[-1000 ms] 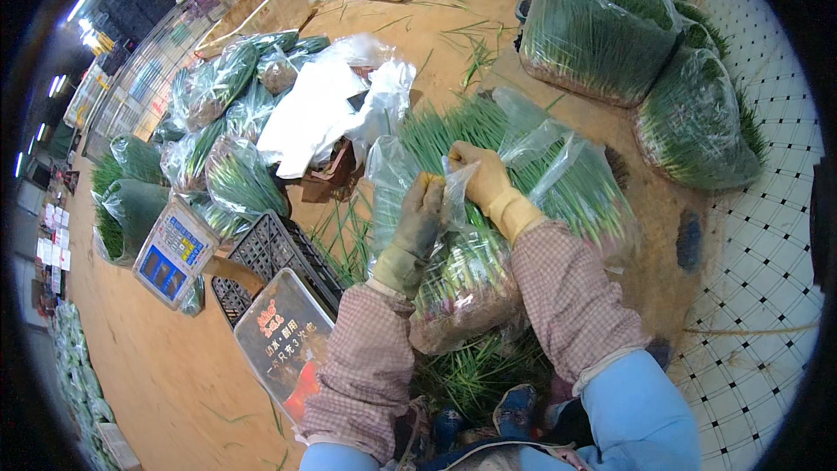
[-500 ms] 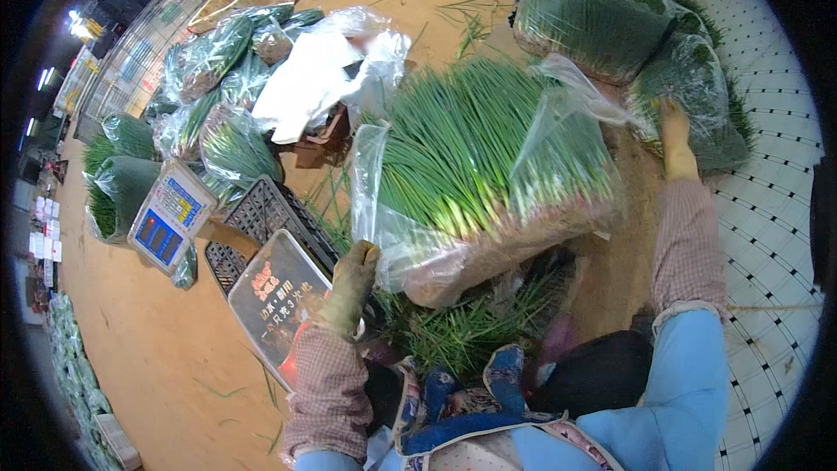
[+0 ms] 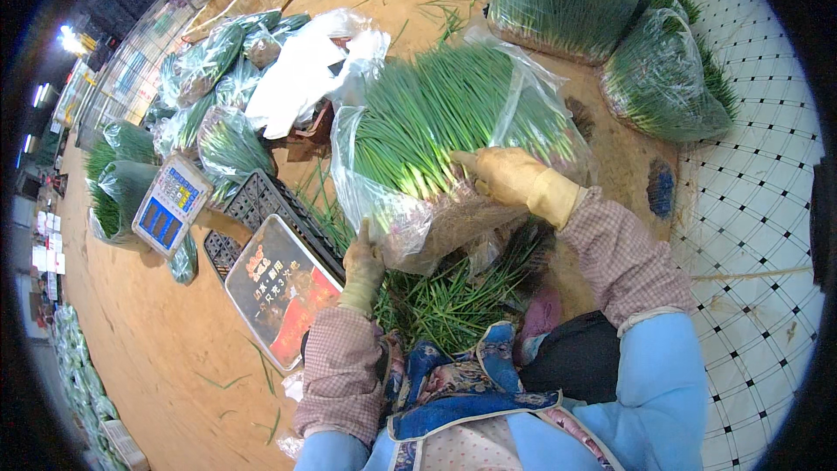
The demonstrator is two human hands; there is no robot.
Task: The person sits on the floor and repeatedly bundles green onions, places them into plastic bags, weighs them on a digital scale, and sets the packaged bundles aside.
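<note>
A big clear plastic bag (image 3: 347, 157) lies open-topped in front of me, packed with green onions (image 3: 427, 113), their green tops pointing away and pale root ends toward me. My right hand (image 3: 514, 181), in a yellowish glove, rests over the root ends with its index finger stretched onto the white stalks. My left hand (image 3: 363, 266), also gloved, is at the bag's near left corner, its fingers closed at the plastic edge and one finger pointing up. Part of that grip is hidden. Loose green trimmings (image 3: 436, 310) lie below the bag, close to my lap.
To the left stand a scale with a display (image 3: 171, 205), its flat platform (image 3: 279, 292) and a black plastic crate (image 3: 270, 209). Bagged green onions (image 3: 231, 144) are heaped beyond, by a white plastic sheet (image 3: 296, 87). More full bags (image 3: 667, 78) stand at the right, beside a tiled floor (image 3: 758, 235).
My right hand has left the bag at the far right and come in onto the onions before me. The front bag has shifted slightly left and nearer; my left hand remains at its corner.
</note>
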